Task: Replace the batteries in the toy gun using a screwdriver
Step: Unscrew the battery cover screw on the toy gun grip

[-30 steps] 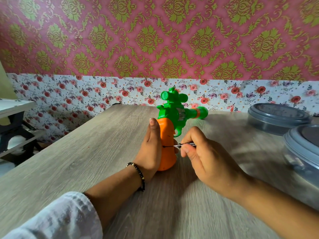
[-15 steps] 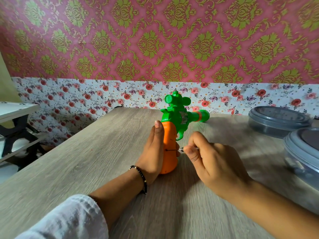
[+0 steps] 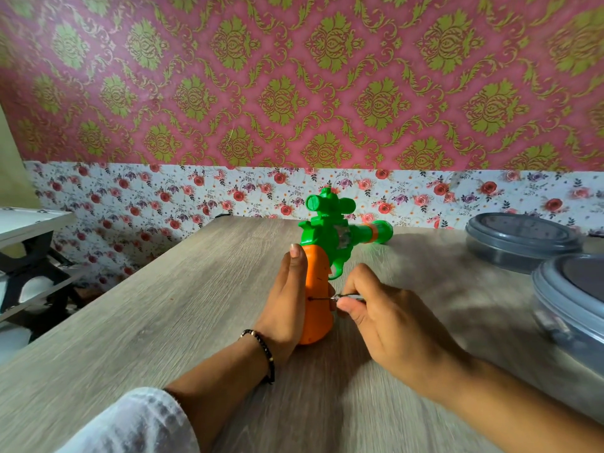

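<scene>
A toy gun (image 3: 330, 237) with a green body and an orange grip stands on the wooden table (image 3: 163, 322), barrel pointing right. My left hand (image 3: 286, 302) holds the orange grip from the left, thumb up along it, fingers hidden behind. My right hand (image 3: 389, 318) pinches a thin metal screwdriver (image 3: 330, 298) between thumb and fingers. The screwdriver lies level, and its tip sits in a small hole in the side of the orange grip.
Two grey lidded round containers stand at the right: one (image 3: 519, 238) farther back, one (image 3: 575, 295) nearer at the frame edge. A white shelf unit (image 3: 29, 243) stands left of the table. The patterned wall runs close behind the gun.
Both hands and the toy gun keep the same pose. The screwdriver tip stays in the grip. Only the view has shifted slightly.
</scene>
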Available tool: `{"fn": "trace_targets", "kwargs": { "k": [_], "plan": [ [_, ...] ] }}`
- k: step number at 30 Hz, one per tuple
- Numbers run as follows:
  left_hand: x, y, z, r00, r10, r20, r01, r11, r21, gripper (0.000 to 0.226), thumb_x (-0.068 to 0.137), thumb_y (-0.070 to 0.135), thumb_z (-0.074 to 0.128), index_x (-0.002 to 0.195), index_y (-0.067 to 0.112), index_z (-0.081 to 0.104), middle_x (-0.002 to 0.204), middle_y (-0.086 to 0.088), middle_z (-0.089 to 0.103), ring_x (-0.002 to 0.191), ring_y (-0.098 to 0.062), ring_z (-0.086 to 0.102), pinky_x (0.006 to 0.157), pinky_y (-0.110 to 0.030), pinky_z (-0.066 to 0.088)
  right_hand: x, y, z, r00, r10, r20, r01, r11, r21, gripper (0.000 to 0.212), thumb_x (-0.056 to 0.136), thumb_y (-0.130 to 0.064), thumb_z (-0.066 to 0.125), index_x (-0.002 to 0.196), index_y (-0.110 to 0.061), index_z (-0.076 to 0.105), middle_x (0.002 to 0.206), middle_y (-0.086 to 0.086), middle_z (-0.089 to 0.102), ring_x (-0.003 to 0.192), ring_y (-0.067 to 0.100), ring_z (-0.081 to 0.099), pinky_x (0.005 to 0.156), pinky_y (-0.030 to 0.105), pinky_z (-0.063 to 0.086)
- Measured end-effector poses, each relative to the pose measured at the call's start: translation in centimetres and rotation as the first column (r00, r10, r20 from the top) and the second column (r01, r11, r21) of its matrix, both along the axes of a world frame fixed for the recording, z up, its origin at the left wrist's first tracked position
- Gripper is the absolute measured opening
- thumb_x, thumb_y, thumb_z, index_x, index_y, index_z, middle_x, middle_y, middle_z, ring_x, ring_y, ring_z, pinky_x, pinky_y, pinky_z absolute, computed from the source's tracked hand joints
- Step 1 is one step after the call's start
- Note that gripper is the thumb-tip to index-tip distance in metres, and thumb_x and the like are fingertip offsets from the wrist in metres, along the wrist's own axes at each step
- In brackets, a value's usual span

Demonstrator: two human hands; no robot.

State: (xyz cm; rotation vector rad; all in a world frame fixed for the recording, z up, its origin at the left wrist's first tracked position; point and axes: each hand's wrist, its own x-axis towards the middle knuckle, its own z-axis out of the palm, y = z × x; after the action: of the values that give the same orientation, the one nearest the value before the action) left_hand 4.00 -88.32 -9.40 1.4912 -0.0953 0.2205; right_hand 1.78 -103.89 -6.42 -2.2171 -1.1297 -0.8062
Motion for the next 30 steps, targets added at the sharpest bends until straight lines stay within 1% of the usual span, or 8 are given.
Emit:
{"fn": "trace_targets", "kwargs": {
  "k": [3, 5, 10, 12, 17, 20, 24, 30],
  "plan": [
    [0.2, 0.2, -0.2, 1.0, 0.02, -0.02, -0.02, 1.0, -0.004, 0.108, 0.052, 0.097, 0.036, 0.125, 0.02, 0.055, 0.111, -0.019, 0.067, 0.099, -0.033, 0.067, 0.093, -0.052, 0.05, -0.5, 0.3, 0.0, 0.992, 0.055, -0.117, -0.053, 0.998, 0.016, 0.014, 0.089, -0.042, 0.036, 0.084, -0.029, 0.032, 0.059, -0.012, 0.041, 0.05, 0.015, 0.043, 0.044, 0.037, 0.037],
    [0.1, 0.2, -0.1, 0.999, 0.021, -0.026, -0.021, 1.0, 0.003, 0.11, 0.05, 0.098, 0.036, 0.126, 0.022, 0.055, 0.109, -0.018, 0.068, 0.098, -0.033, 0.067, 0.094, -0.051, 0.05, -1.0, 0.4, 0.0, 0.998, -0.03, -0.048, 0.03, 1.0, 0.001, 0.015, 0.091, -0.041, 0.034, 0.085, -0.028, 0.035, 0.055, -0.015, 0.037, 0.046, 0.015, 0.045, 0.038, 0.03, 0.028],
    [-0.4, -0.1, 0.3, 1.0, -0.015, -0.011, 0.015, 0.999, -0.041, 0.1, 0.058, 0.093, 0.036, 0.128, 0.024, 0.051, 0.111, -0.026, 0.064, 0.078, -0.027, 0.067, 0.061, -0.032, 0.054, -1.2, 0.3, -0.2, 0.946, -0.324, 0.025, 0.324, 0.946, 0.004, 0.026, 0.094, -0.043, 0.029, 0.077, -0.026, 0.04, 0.039, -0.008, 0.038, 0.032, 0.018, 0.046, 0.04, 0.009, 0.004],
    [-0.2, 0.0, 0.2, 1.0, -0.007, -0.01, 0.007, 1.0, -0.03, 0.104, 0.053, 0.096, 0.036, 0.128, 0.026, 0.052, 0.112, -0.024, 0.064, 0.083, -0.026, 0.067, 0.066, -0.032, 0.053, -1.3, 0.4, -0.3, 0.944, -0.322, 0.077, 0.322, 0.947, 0.01, 0.022, 0.093, -0.038, 0.034, 0.077, -0.025, 0.04, 0.038, -0.004, 0.044, 0.031, 0.018, 0.045, 0.039, 0.013, 0.001],
    [0.0, 0.2, -0.1, 1.0, 0.013, -0.014, -0.013, 1.0, 0.004, 0.107, 0.045, 0.101, 0.035, 0.122, 0.029, 0.057, 0.11, -0.014, 0.067, 0.099, -0.028, 0.066, 0.096, -0.05, 0.048, -1.8, 0.8, -0.4, 0.956, -0.253, 0.149, 0.25, 0.968, 0.038, 0.026, 0.091, -0.03, 0.038, 0.071, -0.02, 0.05, 0.038, -0.005, 0.044, 0.031, 0.014, 0.042, 0.036, 0.019, 0.004],
    [-0.2, 0.2, 0.0, 1.0, 0.01, -0.014, -0.01, 1.0, 0.001, 0.109, 0.042, 0.1, 0.038, 0.119, 0.026, 0.058, 0.104, -0.016, 0.069, 0.095, -0.031, 0.067, 0.092, -0.049, 0.051, -1.5, 0.8, -0.6, 0.965, -0.216, 0.145, 0.211, 0.976, 0.054, 0.024, 0.091, -0.03, 0.038, 0.074, -0.019, 0.051, 0.041, -0.005, 0.047, 0.033, 0.015, 0.044, 0.036, 0.023, 0.015],
    [-0.3, 0.1, 0.2, 1.0, 0.015, -0.017, -0.015, 0.999, -0.035, 0.11, 0.045, 0.098, 0.043, 0.125, 0.023, 0.055, 0.113, -0.02, 0.066, 0.102, -0.035, 0.066, 0.094, -0.055, 0.049, -1.0, 0.8, -0.9, 0.993, -0.094, 0.077, 0.088, 0.993, 0.081, 0.015, 0.092, -0.033, 0.041, 0.084, -0.022, 0.045, 0.05, -0.005, 0.054, 0.04, 0.016, 0.048, 0.033, 0.022, 0.03],
    [-0.1, 0.2, 0.0, 0.999, 0.03, -0.038, -0.03, 1.0, 0.0, 0.103, 0.055, 0.098, 0.034, 0.133, 0.032, 0.05, 0.128, -0.009, 0.061, 0.119, -0.03, 0.057, 0.106, -0.056, 0.038, -0.7, 1.0, -0.9, 0.984, 0.095, -0.148, -0.06, 0.974, 0.22, 0.018, 0.089, -0.04, 0.042, 0.082, -0.024, 0.047, 0.056, -0.009, 0.047, 0.049, 0.014, 0.049, 0.046, 0.041, 0.043]
  ]
}}
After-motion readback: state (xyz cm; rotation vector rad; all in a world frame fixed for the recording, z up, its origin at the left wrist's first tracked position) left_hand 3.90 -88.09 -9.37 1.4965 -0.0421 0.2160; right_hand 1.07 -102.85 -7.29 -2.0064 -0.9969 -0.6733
